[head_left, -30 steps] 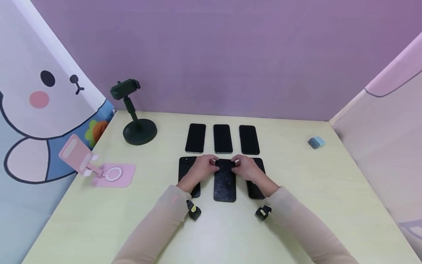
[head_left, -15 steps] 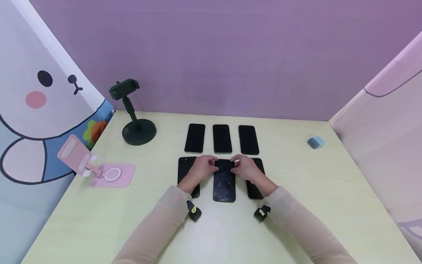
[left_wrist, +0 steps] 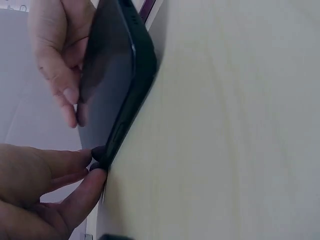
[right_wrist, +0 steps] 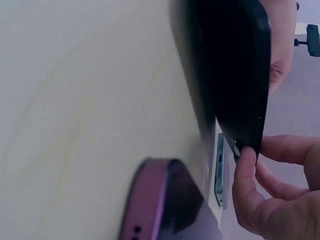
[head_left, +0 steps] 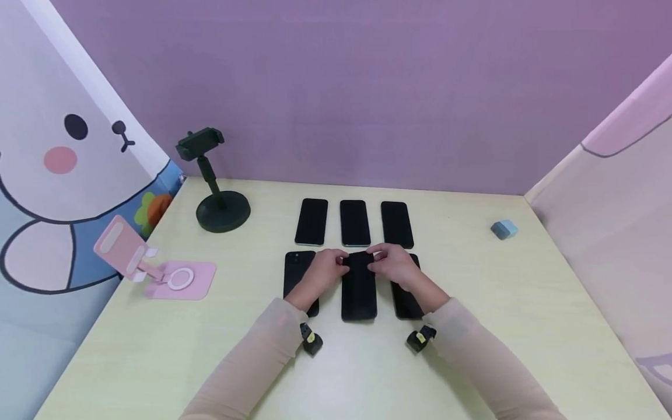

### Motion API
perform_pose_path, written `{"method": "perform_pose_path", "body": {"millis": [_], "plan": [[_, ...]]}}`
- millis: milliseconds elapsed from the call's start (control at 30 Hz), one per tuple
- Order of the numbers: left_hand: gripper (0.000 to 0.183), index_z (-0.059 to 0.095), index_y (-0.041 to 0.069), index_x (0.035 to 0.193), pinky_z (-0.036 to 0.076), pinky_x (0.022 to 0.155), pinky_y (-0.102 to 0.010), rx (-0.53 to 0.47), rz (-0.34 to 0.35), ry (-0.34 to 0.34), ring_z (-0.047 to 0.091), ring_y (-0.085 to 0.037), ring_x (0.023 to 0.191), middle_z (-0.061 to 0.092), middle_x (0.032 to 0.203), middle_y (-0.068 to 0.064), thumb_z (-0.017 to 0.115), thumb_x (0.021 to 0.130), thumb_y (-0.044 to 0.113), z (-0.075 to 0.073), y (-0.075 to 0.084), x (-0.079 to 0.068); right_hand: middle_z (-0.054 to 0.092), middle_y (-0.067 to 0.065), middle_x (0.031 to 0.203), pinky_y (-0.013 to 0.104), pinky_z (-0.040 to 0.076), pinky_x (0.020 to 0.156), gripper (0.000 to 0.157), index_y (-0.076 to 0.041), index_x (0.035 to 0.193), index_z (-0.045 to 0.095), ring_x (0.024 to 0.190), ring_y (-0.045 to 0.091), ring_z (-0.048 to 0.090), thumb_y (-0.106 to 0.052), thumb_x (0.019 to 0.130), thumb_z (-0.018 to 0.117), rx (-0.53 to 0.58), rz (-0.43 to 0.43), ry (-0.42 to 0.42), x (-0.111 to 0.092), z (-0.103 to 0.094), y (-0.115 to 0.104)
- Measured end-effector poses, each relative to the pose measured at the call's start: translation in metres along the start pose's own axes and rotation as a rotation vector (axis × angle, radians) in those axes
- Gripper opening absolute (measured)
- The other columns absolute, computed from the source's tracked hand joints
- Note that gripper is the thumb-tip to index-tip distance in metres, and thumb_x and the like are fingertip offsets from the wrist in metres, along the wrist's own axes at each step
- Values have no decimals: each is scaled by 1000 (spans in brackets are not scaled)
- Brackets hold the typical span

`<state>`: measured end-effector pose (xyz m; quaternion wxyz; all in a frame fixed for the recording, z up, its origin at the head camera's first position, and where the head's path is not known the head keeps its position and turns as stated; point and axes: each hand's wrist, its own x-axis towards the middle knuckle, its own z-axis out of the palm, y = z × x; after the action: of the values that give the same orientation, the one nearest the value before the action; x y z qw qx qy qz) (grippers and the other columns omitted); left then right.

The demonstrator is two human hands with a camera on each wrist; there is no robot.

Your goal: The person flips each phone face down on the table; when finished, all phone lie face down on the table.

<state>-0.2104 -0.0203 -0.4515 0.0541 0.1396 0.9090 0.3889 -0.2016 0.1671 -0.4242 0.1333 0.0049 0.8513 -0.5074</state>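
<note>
Both hands hold the middle phone (head_left: pixel 359 291) of the front row at its far corners, its dark screen facing up. My left hand (head_left: pixel 325 271) pinches the left corner between thumb and fingers. At the right corner, my right hand (head_left: pixel 395 267) does the same, its thumb over the edge in the right wrist view. That view shows the phone (right_wrist: pixel 235 65) tilted, with a dark shadow on the table beneath it. Under my left forearm lies a phone with its camera side up (head_left: pixel 295 265). Another phone (head_left: pixel 406 300) is partly covered by my right hand and wrist.
Three phones lie in a back row, one being the middle back phone (head_left: pixel 354 224). At the left stand a black phone stand (head_left: pixel 223 211) and a pink folding stand (head_left: pixel 202 280). A small blue block (head_left: pixel 505 228) sits toward the right of the pale table (head_left: pixel 525 326).
Both hands have raised the middle phone slightly and changed its tilt; its screen went from hazy with glare to plain black. The other phones and the stands have stayed put.
</note>
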Motion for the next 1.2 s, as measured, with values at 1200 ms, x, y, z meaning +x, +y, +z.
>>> {"method": "perform_pose_path", "body": {"millis": [1200], "plan": [[38,56,4,136,56,61,-28,-471,-22,129,68,-19,73,65,113,-17,58,99,10,17,15,-15,48,30,121,36,53,85,46,12,139,43,93,18,63,15,94,50,451,-136,-128,-5,4,-5]]}}
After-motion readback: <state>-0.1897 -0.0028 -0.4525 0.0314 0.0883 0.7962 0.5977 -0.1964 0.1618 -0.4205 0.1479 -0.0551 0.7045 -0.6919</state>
